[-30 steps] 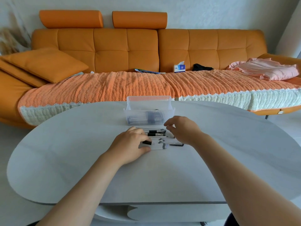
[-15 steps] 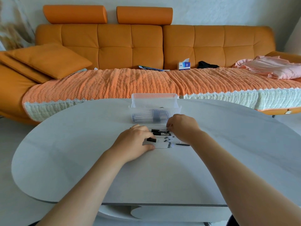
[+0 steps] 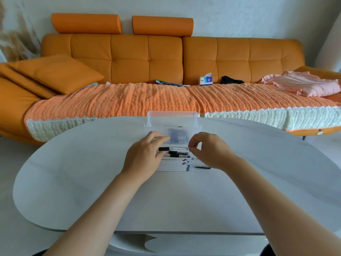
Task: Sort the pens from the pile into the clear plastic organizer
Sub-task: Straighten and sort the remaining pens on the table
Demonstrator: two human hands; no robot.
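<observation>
Orange leather sofa (image 3: 166, 58) with a woven orange throw (image 3: 129, 100) at the back, pale grey oval table (image 3: 92, 182) in front. At the table's centre a pile of white pens (image 3: 175, 163), with a clear ribbed plastic organizer (image 3: 172, 115) just beside it at 12 o'clock and a slim black pen (image 3: 202, 167) alone at 3 o'clock. Left hand (image 3: 145, 156) over the pile's 9 o'clock end, fingers curled round a white pen with a black cap (image 3: 173, 148); right hand (image 3: 208, 150) at 2 o'clock, thumb and forefinger pinching that pen's other end.
</observation>
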